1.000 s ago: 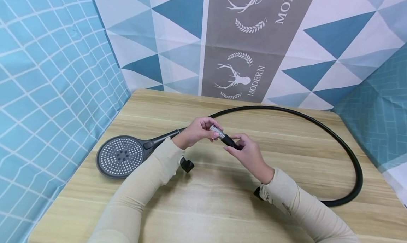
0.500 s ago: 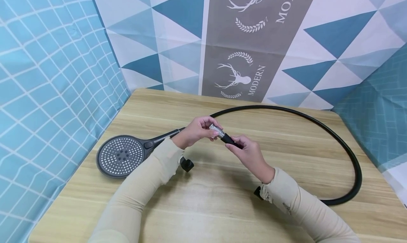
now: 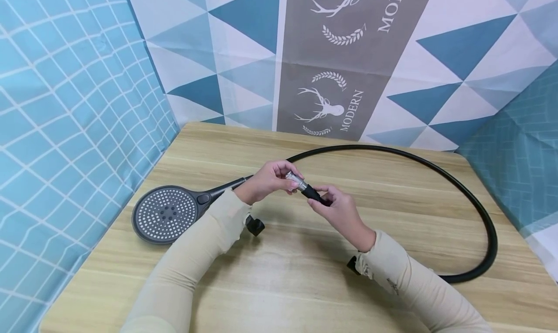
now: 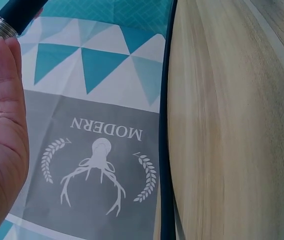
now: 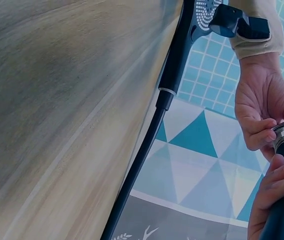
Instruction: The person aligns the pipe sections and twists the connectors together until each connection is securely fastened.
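In the head view my left hand point(image 3: 271, 179) pinches a silver metal fitting point(image 3: 296, 179) at one end of a black shower hose point(image 3: 357, 147). My right hand point(image 3: 344, 213) grips the black sleeve point(image 3: 311, 193) just below that fitting. The hose end is raised above the table and tilts up to the left. From the right wrist view, fingers of both hands meet close together around the fitting point(image 5: 283, 131). The left wrist view has the fitting point(image 4: 4, 29) cut off at its edge. A dark grey shower head point(image 3: 165, 214) lies at left, its handle partly behind my left arm.
The hose loops from the shower head's handle along the back and right of the wooden table point(image 3: 279, 284). Its stretch near the right forearm is hidden. Patterned sheets rise at the back point(image 3: 244, 47) and both sides. Dark wrist-worn devices sit under both cuffs.
My right hand's fingers have shifted very slightly on the black sleeve, and the hose end has tilted a touch. My left hand keeps its pinch in nearly the same place.
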{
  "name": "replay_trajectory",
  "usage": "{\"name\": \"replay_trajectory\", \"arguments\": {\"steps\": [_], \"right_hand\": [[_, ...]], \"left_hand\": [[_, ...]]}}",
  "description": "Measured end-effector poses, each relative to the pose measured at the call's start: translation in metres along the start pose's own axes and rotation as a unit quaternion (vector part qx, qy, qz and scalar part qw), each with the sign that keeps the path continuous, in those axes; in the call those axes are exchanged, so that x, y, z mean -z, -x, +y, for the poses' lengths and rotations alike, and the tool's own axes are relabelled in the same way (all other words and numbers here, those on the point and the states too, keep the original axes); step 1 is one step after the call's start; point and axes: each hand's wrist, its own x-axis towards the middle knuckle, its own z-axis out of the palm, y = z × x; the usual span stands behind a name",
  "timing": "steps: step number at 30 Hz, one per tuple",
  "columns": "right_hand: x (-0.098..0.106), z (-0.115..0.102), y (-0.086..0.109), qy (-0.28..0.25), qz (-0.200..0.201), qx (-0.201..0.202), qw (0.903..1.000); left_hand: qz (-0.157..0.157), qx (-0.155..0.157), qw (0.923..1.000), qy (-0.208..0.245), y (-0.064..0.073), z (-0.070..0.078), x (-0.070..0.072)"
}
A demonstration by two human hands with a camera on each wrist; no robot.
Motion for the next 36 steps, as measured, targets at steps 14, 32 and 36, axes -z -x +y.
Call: {"name": "replay_trajectory", "arguments": {"steps": [14,32,36], "right_hand": [[-0.0031,-0.002,-0.0029,-0.012,0.009,0.009,0.9998],[-0.0026,-0.004,-0.0006,0.004,-0.007,-0.011,0.9999],[-0.0034,-0.0035,-0.0015,0.001,0.006,0.009,0.9999]], "left_hand": [[-0.001,-0.005,1.0,0.005,0.0018,0.0003,0.0027],[-0.002,-0.005,1.0,-0.001,0.0,0.0002,0.0027],[-0.003,-0.007,1.0,-0.001,-0.0003,0.001,0.0019]]}}
